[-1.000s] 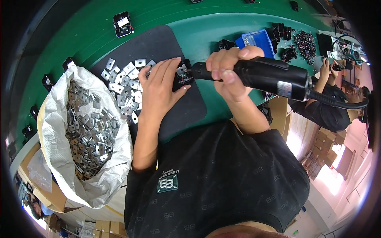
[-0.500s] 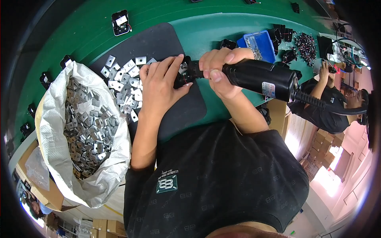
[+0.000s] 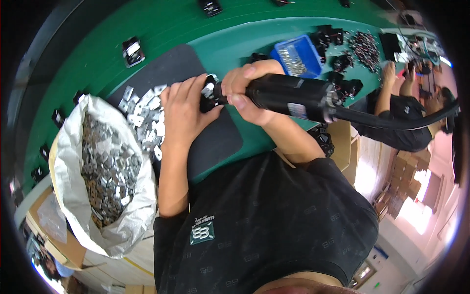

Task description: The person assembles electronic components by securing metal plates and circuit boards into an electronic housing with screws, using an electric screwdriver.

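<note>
My right hand [image 3: 250,92] is wrapped round a black electric screwdriver [image 3: 289,94], which lies almost level with its tip end toward my left hand. From its back end a thick black cable runs off to the right. My left hand [image 3: 183,109] is closed on a small black housing [image 3: 207,102] with a shiny metal piece at its top, pressing it to the dark mat [image 3: 215,139]. The screwdriver's front meets the housing; the exact contact is hidden by my fingers. Loose metal plates with holes [image 3: 142,111] lie piled beside my left hand.
A white woven sack [image 3: 66,164] full of similar plates stands at left. On the green table are a blue bin [image 3: 317,64] of small metal parts, black housings [image 3: 342,61] and a heap of small dark parts [image 3: 364,49]. Another person [image 3: 404,117] works at far right.
The view has shifted, so table, sack and bin appear displaced. Both hands keep their hold, with the screwdriver still against the black housing.
</note>
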